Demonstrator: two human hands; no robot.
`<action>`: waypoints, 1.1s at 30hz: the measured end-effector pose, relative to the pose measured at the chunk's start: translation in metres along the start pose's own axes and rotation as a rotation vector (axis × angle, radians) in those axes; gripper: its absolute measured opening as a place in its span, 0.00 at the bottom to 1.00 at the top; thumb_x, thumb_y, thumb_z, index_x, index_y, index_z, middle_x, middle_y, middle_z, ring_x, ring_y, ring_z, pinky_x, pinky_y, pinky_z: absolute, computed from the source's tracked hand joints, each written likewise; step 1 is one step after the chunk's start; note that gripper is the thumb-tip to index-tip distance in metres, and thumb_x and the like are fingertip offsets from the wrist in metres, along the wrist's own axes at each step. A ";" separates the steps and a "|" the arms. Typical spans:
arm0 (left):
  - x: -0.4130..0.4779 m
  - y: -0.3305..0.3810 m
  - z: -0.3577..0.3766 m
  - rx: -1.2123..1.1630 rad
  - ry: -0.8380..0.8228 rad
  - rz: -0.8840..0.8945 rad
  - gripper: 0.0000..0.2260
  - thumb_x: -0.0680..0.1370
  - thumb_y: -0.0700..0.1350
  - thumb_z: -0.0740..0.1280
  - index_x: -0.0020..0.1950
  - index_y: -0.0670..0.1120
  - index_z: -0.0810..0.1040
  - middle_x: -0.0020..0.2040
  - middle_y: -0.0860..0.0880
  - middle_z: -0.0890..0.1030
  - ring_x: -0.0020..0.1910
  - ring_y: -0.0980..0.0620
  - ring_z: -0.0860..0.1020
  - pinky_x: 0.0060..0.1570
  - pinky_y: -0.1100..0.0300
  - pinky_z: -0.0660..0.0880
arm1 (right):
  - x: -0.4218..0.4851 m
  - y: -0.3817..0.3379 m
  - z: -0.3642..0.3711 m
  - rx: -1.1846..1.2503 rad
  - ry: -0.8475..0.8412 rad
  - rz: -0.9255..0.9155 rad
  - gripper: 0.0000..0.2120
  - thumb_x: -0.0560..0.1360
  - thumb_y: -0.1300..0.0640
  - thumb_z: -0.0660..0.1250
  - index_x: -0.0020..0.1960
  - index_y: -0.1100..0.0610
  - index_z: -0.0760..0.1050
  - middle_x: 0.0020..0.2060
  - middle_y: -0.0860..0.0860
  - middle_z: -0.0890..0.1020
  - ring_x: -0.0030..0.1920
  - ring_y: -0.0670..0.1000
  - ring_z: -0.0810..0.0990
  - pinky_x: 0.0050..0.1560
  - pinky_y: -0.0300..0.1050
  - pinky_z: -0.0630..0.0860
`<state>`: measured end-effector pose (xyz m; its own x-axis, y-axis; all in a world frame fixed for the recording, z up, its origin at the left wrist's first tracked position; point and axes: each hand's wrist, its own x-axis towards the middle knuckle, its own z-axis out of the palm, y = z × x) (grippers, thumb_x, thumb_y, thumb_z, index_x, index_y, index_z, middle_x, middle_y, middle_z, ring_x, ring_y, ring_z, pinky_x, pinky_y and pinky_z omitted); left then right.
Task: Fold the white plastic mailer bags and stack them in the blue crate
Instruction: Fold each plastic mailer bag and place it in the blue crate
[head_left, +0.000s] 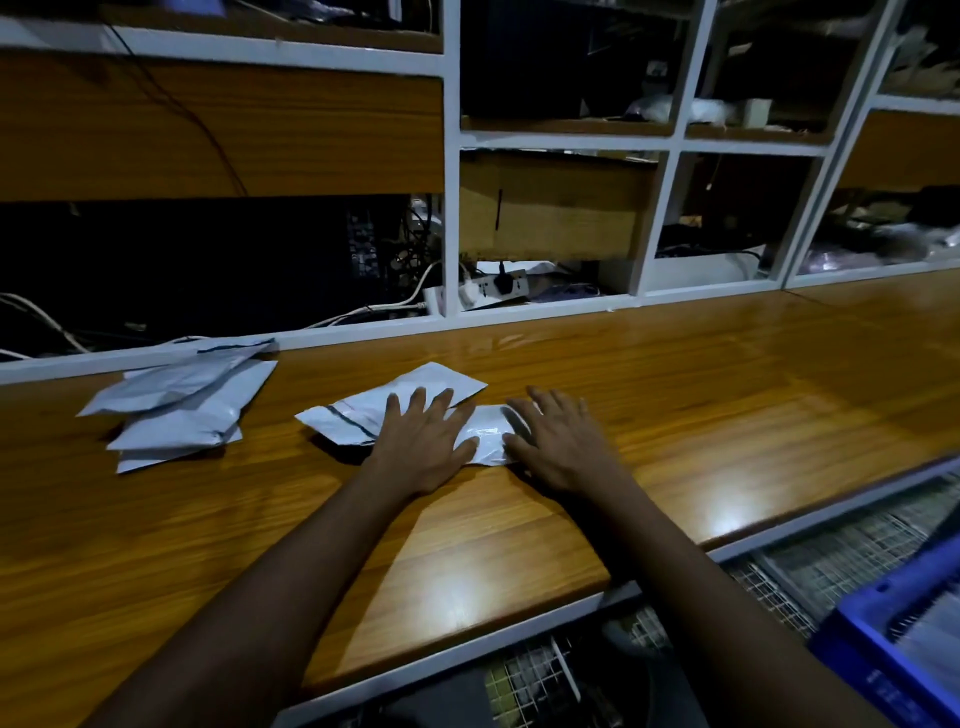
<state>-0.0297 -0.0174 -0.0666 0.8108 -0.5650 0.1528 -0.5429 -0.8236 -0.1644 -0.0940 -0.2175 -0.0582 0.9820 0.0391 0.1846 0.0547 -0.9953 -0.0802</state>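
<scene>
A white plastic mailer bag (363, 410) lies partly folded on the wooden counter (675, 395). My left hand (423, 441) presses flat on its middle with fingers spread. My right hand (558, 441) lies flat on the bag's right folded part, fingers apart. To the left rests a loose pile of white mailer bags (182, 405). The blue crate (893, 639) stands below the counter at the lower right, only partly in view.
Behind the counter stands a white-framed shelf unit (452, 156) with cardboard boxes, a power strip (498, 286) and cables. Wire mesh baskets (810, 561) sit beneath the counter's front edge beside the crate.
</scene>
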 end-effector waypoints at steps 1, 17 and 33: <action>0.001 -0.003 0.001 0.000 -0.014 0.002 0.29 0.81 0.65 0.42 0.80 0.56 0.50 0.81 0.47 0.54 0.78 0.40 0.54 0.72 0.36 0.50 | 0.003 -0.004 0.002 0.001 -0.002 -0.017 0.28 0.81 0.37 0.49 0.77 0.47 0.58 0.78 0.55 0.58 0.77 0.59 0.56 0.74 0.65 0.52; 0.023 -0.032 0.001 -0.138 -0.070 -0.079 0.26 0.82 0.63 0.44 0.79 0.56 0.54 0.80 0.48 0.55 0.79 0.42 0.52 0.71 0.31 0.44 | 0.007 0.017 0.007 -0.002 0.068 0.079 0.33 0.76 0.41 0.40 0.77 0.51 0.60 0.76 0.55 0.64 0.75 0.59 0.61 0.72 0.61 0.58; 0.044 0.028 -0.008 -0.123 0.060 0.081 0.27 0.83 0.62 0.48 0.80 0.53 0.52 0.80 0.46 0.57 0.78 0.44 0.55 0.73 0.34 0.48 | 0.008 0.070 0.011 0.149 0.250 0.204 0.19 0.80 0.54 0.55 0.66 0.60 0.75 0.64 0.60 0.77 0.61 0.65 0.75 0.59 0.62 0.72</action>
<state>-0.0110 -0.0655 -0.0566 0.7508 -0.6289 0.2021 -0.6317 -0.7730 -0.0587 -0.0798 -0.2861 -0.0734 0.9018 -0.2007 0.3826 -0.0945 -0.9557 -0.2786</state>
